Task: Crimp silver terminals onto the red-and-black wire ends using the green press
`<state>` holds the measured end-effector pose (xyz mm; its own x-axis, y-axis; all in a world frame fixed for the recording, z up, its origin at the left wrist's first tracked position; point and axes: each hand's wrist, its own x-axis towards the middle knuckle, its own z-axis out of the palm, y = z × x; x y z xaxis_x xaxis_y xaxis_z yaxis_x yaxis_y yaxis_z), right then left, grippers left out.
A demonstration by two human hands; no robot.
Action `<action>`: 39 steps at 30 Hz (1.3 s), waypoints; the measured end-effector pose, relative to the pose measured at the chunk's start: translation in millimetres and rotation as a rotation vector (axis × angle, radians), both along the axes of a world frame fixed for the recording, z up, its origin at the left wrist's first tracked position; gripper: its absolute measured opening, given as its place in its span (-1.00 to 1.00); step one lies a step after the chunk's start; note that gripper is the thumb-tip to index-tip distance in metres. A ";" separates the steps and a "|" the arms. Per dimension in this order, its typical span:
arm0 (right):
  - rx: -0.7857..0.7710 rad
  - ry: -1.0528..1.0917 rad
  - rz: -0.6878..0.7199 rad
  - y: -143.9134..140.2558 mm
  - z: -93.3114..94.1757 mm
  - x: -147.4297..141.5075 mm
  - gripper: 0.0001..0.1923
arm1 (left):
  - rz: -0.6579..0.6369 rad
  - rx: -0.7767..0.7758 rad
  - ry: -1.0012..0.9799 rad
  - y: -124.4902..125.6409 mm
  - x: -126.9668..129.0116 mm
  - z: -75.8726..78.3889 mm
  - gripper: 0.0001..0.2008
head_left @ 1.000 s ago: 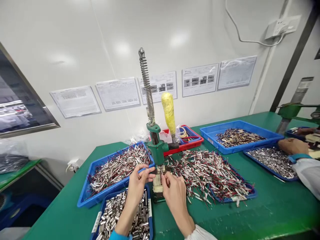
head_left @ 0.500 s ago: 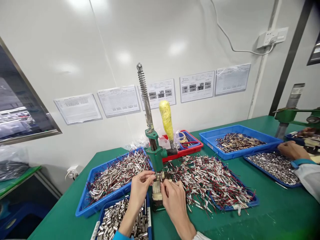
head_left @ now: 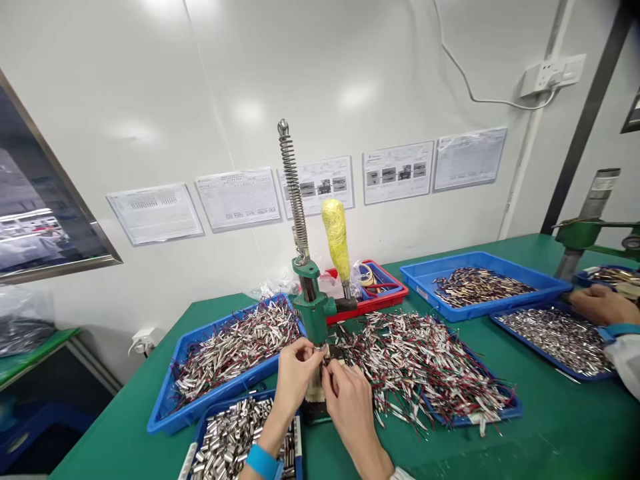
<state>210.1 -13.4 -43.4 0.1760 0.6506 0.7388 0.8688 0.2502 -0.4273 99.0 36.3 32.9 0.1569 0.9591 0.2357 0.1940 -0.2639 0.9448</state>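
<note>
A green hand press (head_left: 314, 313) with a tall spring and a yellow-wrapped lever handle (head_left: 336, 239) stands in front of me. Beneath its ram, my left hand (head_left: 295, 373) pinches thumb and forefinger together at the press bed. Close beside it, my right hand (head_left: 350, 400) is closed in a pinch at the right side of the bed. Whatever small piece the fingertips hold is hidden. A blue wristband (head_left: 263, 461) is on my left wrist. Below my left forearm lies a blue bin of short metal tubes (head_left: 227, 437).
Left is a blue tray (head_left: 163, 400) of white pieces with red and dark wires. A wired heap (head_left: 425, 367) spreads on the right. Beyond lie a red tray (head_left: 395, 300), a blue tray (head_left: 545, 287) and a metal-parts tray (head_left: 555, 337). A co-worker's hand (head_left: 605, 305) is at far right.
My left hand has shifted slightly right, closer to my right hand at the press bed. The co-worker's hand has moved a little rightward and down. The camera view has shifted slightly.
</note>
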 end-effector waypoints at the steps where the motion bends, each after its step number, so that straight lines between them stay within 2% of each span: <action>1: 0.000 -0.001 -0.002 0.1 0.2 0.1 -0.74 | 0.019 0.003 -0.013 0.1 2.2 -3.8 -0.65; 6: -0.019 0.024 0.014 -1.3 1.5 -0.7 -0.74 | 0.099 -0.025 -0.058 -1.2 8.2 -16.3 -0.69; 12: -0.015 0.052 0.027 -4.5 5.7 -0.7 -0.75 | -0.018 -0.037 -0.017 -3.4 0.5 -5.4 -0.75; 15: -0.013 0.021 0.012 -3.9 9.8 0.3 -0.72 | -0.028 -0.079 -0.054 -1.8 0.5 -3.7 -0.69; 19: -0.007 0.016 0.004 -3.3 13.1 -0.9 -0.67 | 0.008 -0.115 -0.081 0.1 4.8 -8.9 -0.52; 22: -0.034 0.094 0.054 -9.3 12.1 -1.5 -0.65 | 0.017 -0.108 -0.079 -0.3 6.6 -8.9 -0.45; 25: -0.080 0.325 0.115 -17.3 19.2 9.2 -0.61 | 0.021 -0.088 -0.075 -1.7 6.5 -3.5 -0.42; 27: -0.055 0.489 0.111 -14.4 37.7 26.7 -0.57 | 0.006 -0.084 -0.074 -3.7 4.7 -0.8 -0.46; 30: 0.070 0.699 0.085 14.4 91.6 61.6 -0.48 | -0.026 -0.101 -0.104 -10.0 -2.4 -3.7 -0.60; 32: 0.116 0.922 0.147 45.6 137.7 80.9 -0.42 | -0.049 -0.135 -0.151 -17.1 -9.6 -8.9 -0.48; 34: 0.074 0.979 0.211 72.6 181.0 90.7 -0.35 | -0.073 -0.159 -0.190 -25.6 -17.3 -12.7 -0.32; 35: 0.041 1.000 0.246 80.2 199.0 91.5 -0.30 | -0.084 -0.160 -0.198 -29.8 -20.7 -13.1 -0.31; 38: -0.003 1.011 0.395 70.0 233.0 82.1 -0.22 | -0.072 -0.150 -0.179 -38.2 -27.3 -7.1 -0.38; 39: 0.024 0.997 0.529 57.9 238.1 77.4 -0.23 | -0.060 -0.151 -0.162 -39.0 -28.1 -3.8 -0.40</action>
